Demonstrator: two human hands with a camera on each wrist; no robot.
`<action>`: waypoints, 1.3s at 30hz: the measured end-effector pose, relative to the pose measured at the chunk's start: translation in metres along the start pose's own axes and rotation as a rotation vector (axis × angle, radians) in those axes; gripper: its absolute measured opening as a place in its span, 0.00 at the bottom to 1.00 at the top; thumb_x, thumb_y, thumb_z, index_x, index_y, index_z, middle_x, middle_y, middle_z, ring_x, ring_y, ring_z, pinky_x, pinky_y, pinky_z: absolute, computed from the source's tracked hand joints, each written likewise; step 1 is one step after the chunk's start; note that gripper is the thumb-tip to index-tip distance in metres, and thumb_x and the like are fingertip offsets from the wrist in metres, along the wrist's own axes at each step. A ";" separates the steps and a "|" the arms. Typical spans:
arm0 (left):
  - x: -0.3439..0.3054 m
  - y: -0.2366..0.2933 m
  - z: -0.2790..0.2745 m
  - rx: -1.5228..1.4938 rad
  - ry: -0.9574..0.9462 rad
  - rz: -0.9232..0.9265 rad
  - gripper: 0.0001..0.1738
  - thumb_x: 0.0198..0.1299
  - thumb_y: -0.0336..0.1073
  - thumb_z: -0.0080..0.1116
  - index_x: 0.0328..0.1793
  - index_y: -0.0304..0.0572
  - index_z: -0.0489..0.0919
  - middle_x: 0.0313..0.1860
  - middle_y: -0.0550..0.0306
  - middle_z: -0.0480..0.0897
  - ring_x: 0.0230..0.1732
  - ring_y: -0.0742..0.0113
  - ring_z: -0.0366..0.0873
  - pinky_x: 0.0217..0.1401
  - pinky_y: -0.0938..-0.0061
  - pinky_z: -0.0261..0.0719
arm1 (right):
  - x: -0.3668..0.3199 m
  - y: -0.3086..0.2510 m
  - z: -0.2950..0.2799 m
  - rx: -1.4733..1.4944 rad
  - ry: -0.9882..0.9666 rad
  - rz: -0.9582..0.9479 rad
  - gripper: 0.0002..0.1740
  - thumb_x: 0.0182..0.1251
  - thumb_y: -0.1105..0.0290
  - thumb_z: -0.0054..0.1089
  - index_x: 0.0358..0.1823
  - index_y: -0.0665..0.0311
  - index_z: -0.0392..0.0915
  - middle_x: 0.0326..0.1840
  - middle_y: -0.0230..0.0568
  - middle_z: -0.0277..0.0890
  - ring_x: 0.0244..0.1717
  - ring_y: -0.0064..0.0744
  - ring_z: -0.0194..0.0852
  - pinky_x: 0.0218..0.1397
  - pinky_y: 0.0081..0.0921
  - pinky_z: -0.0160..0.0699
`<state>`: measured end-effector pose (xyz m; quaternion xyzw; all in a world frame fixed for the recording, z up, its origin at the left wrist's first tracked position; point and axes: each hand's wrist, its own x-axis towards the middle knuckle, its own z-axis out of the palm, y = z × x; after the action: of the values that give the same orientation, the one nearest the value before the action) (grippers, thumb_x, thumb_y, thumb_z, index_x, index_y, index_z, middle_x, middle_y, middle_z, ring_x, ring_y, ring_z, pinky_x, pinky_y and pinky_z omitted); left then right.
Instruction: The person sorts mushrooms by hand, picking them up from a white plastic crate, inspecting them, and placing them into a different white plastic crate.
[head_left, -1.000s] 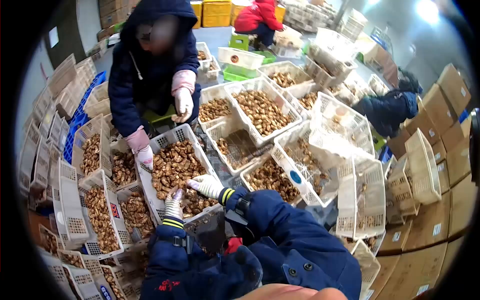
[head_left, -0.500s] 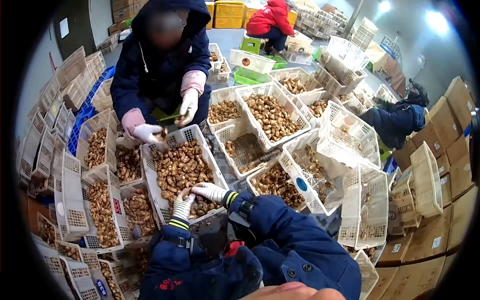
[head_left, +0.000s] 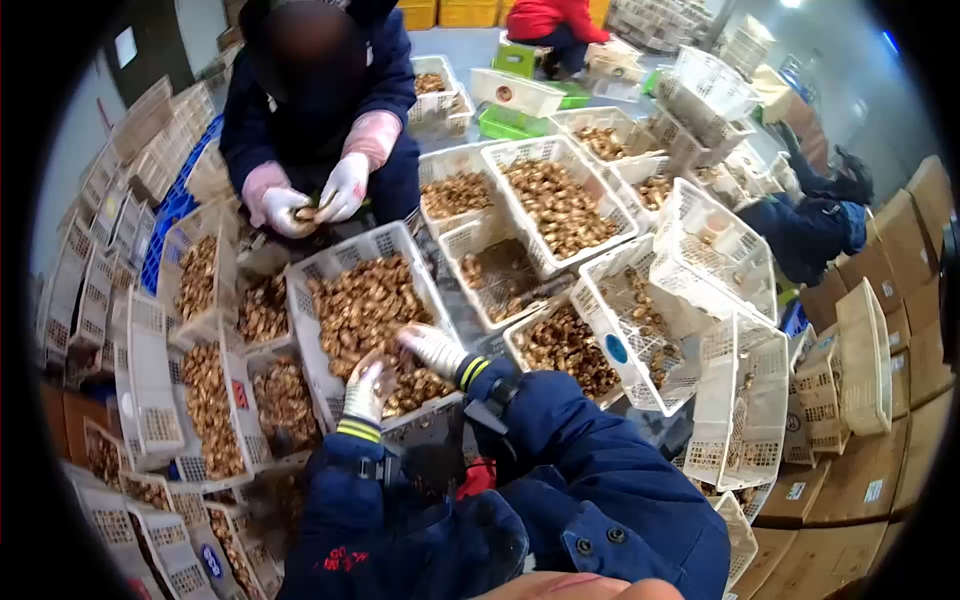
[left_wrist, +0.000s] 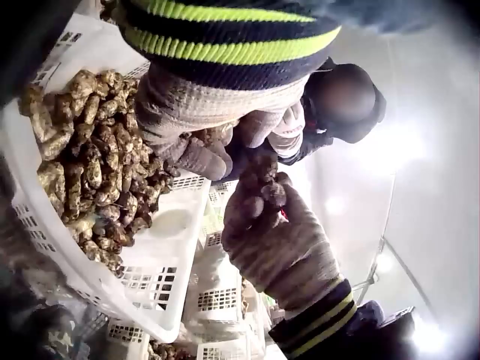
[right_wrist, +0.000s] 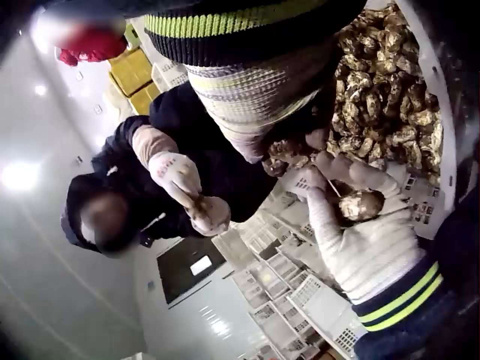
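In the head view, both gloved hands are over the near end of a white slatted crate [head_left: 304,335] filled with brown knobbly tuber-like pieces [head_left: 365,305]. My left hand [head_left: 368,388] is palm up at the crate's near edge; in the right wrist view a round brown piece [right_wrist: 360,205] lies in its curled fingers. Just to the right, my right hand [head_left: 432,348] pinches a dark lumpy piece [left_wrist: 271,193] between thumb and fingers, best seen in the left wrist view. Both gloves are pale knit with yellow-striped dark cuffs.
Across the crate, a person [head_left: 315,120] in a dark hooded jacket holds a small piece in white gloves. More filled crates [head_left: 560,205] stand right and left, some tilted or stacked. Cardboard boxes [head_left: 850,490] line the right side. Another person [head_left: 555,30] in red crouches at the back.
My hands have drawn slightly apart, the left turning palm up. The person opposite has lifted a hand from the crate and brought both hands together around a piece.
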<state>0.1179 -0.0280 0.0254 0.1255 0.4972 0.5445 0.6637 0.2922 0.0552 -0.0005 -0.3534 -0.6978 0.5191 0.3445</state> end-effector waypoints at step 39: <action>0.002 0.014 -0.004 0.577 0.065 0.623 0.27 0.55 0.25 0.62 0.63 0.34 0.72 0.43 0.60 0.80 0.46 0.73 0.75 0.52 0.78 0.75 | 0.010 -0.023 0.012 1.088 -0.150 0.512 0.33 0.66 0.70 0.60 0.70 0.63 0.59 0.55 0.36 0.74 0.44 0.26 0.79 0.56 0.29 0.81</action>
<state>0.1062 -0.0223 0.0328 0.4330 0.5884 0.5612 0.3891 0.2738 0.0534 0.0203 -0.2457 -0.2476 0.8912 0.2898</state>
